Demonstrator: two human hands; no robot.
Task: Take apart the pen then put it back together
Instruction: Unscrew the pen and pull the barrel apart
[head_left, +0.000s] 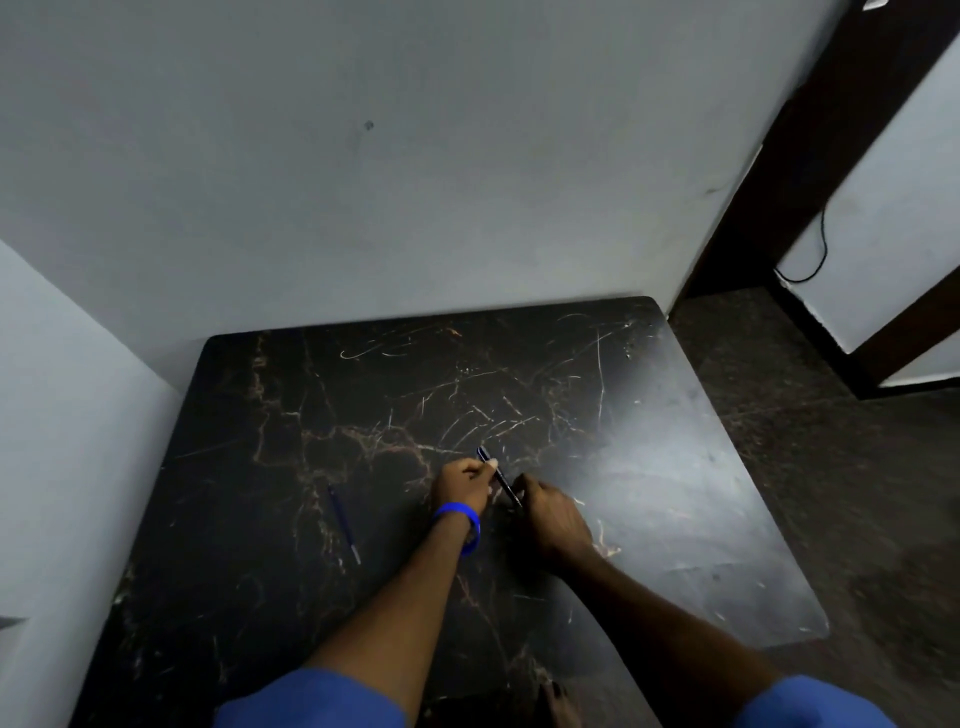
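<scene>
A slim dark blue pen body (500, 477) is held just above the black marble table (649, 493), slanting from upper left to lower right. My left hand (464, 486), with a blue wristband, pinches its upper end. My right hand (551, 512) closes around its lower end, so the tip is hidden. A thin blue refill (343, 524) with a pale tip lies loose on the table to the left of my left forearm.
The table stands in a corner, with a grey wall (415, 182) behind it and on the left. Its right edge drops to a dark floor (831, 467). A black cable (821, 249) hangs by a dark door frame at the far right.
</scene>
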